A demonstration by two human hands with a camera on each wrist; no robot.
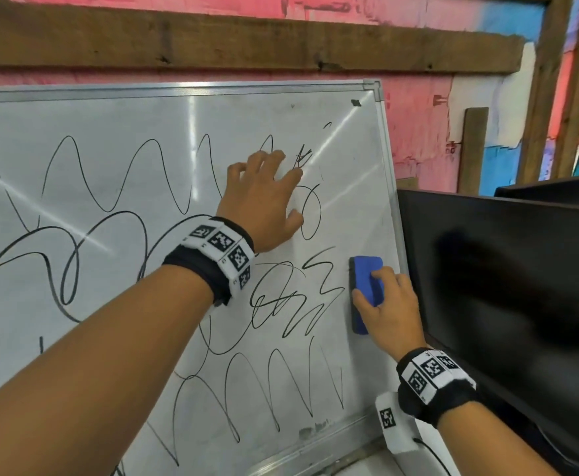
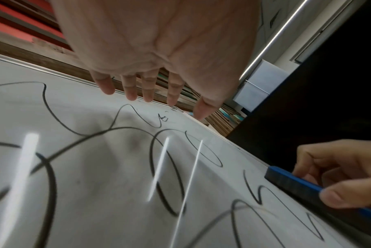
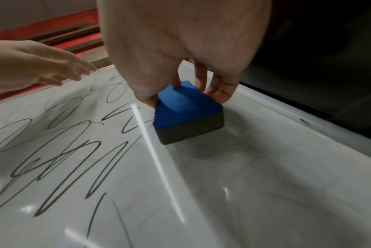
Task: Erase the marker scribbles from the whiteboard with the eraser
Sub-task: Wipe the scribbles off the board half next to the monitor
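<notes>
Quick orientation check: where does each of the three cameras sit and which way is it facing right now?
Head: worn on the head, looking forward and down at the whiteboard; both forearms, left hand, right hand show.
Left wrist: looks along the open palm toward the board's top edge.
Right wrist: looks along the hand at its grip on the eraser.
Shared: all three show the eraser and the scribbles.

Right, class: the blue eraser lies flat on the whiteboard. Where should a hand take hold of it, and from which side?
Grip the eraser by its blue upper half, across the two long sides, coming from its back, away from the whiteboard. The dark felt face lies against the board, so it must stay free. The right hand does this: thumb on one side, fingers on the other.
</notes>
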